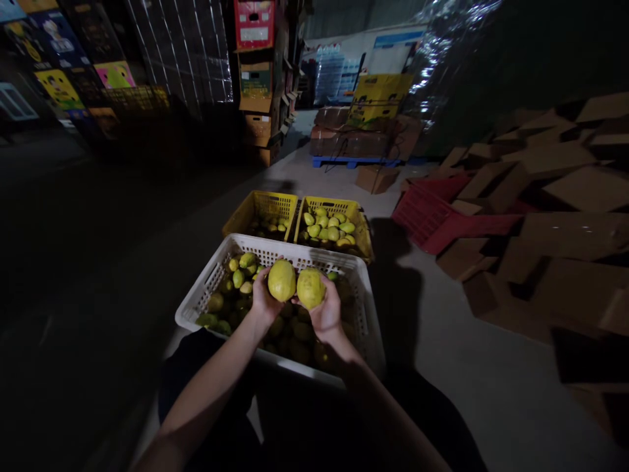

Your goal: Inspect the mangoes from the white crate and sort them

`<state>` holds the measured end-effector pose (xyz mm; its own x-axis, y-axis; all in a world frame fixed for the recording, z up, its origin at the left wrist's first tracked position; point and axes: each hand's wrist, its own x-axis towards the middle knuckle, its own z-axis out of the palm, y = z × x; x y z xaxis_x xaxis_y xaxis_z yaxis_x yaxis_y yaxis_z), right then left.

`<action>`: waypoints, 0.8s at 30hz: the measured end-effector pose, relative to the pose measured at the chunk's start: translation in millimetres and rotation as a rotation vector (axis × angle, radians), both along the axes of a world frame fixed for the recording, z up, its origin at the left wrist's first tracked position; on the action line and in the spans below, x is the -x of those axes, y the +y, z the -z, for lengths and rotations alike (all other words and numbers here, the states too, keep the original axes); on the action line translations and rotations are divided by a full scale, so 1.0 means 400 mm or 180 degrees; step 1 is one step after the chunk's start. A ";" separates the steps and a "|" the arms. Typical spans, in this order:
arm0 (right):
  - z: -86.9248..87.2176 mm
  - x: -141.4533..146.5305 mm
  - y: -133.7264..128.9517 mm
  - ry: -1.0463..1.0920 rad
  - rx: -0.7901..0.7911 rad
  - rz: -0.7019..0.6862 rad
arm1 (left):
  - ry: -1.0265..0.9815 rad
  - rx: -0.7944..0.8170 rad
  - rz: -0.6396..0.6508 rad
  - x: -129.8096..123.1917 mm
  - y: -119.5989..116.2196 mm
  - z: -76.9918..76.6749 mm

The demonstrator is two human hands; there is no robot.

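Observation:
Two large yellow lemons are held up side by side over a white plastic crate (200, 283). My left hand (263, 300) is closed around the left lemon (282, 280). In my right hand (329, 316) sits the right lemon (310, 288), which has darker marks on its skin. My fingers partly disappear behind the fruit. Below, the crate holds many yellow and green lemons (238, 278), with the nearer ones in deep shadow.
Beyond the white crate stand a left yellow crate (236, 215) and a right yellow crate (361, 231), both with lemons inside. A red crate (426, 219) lies among piled cardboard boxes (555, 242) on the right. Farther back are stacked cartons (255, 82) and a blue pallet (351, 162).

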<state>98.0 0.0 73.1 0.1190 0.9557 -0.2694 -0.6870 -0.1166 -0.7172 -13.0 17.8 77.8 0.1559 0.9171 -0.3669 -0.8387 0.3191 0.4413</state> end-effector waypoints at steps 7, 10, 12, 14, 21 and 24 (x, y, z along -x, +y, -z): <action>-0.014 -0.026 0.015 -0.0180 -0.0324 -0.0468 | -0.0130 -0.0222 -0.0058 0.002 -0.003 0.003; -0.005 -0.024 0.021 -0.0287 -0.0333 -0.0155 | -0.0185 -0.0182 -0.0020 0.002 -0.005 0.006; 0.008 -0.021 0.025 -0.0521 -0.0516 0.0225 | -0.0294 -0.0193 0.0109 -0.001 -0.009 0.007; 0.023 -0.021 0.027 -0.0959 -0.0809 0.0456 | -0.0418 -0.0227 0.0246 -0.007 -0.015 0.008; 0.049 -0.030 0.006 -0.3813 -0.2114 0.0048 | -0.0392 -0.0442 0.0238 -0.042 -0.021 0.030; 0.061 -0.016 -0.007 -0.4617 -0.2772 0.0231 | -0.0082 -0.0408 -0.0089 -0.054 -0.020 0.045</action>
